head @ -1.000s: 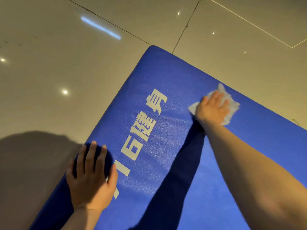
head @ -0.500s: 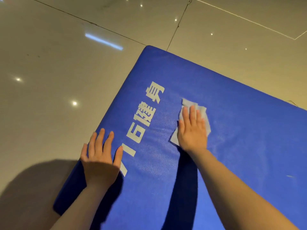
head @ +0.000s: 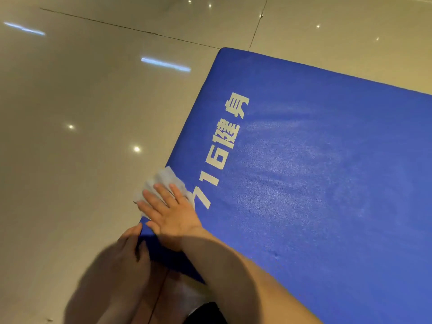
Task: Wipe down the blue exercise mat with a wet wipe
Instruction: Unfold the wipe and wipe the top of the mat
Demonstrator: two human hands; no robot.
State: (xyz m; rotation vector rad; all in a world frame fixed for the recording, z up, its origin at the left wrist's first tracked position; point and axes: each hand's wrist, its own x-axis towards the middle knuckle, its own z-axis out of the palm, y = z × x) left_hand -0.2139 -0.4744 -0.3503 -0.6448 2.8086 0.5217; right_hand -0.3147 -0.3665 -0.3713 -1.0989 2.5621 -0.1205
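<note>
One view only, from the person's head, looking forward and steeply down, close over the near left edge of the blue exercise mat (head: 315,183), which runs off the frame's right and lower sides. Glossy tiled floor (head: 81,101) fills the left and top; both forearms enter from below

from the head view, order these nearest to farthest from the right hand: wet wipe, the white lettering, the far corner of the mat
1. wet wipe: under the right hand, at the mat's left edge.
2. white lettering: just right of the hand, running away up the mat.
3. far corner of the mat: top of the view, by the floor seam.
</note>
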